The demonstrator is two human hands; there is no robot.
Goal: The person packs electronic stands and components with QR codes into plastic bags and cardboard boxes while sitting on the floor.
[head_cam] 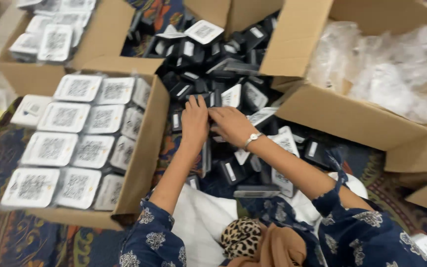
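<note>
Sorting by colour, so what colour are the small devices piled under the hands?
Black, some with white labelled faces; the head view shows them best.

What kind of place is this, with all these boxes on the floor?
Probably an informal packing spot in a home or small workshop. Open cardboard boxes sit on a patterned rug, one filled with white packaged devices, and both hands reach into a loose pile of black devices.

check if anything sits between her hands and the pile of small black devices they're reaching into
Nothing visible does. The left hand and right hand already rest side by side on the pile of black devices, with no wrap, flap or box over it. The cardboard box of packed white units sits off to the left.
</note>
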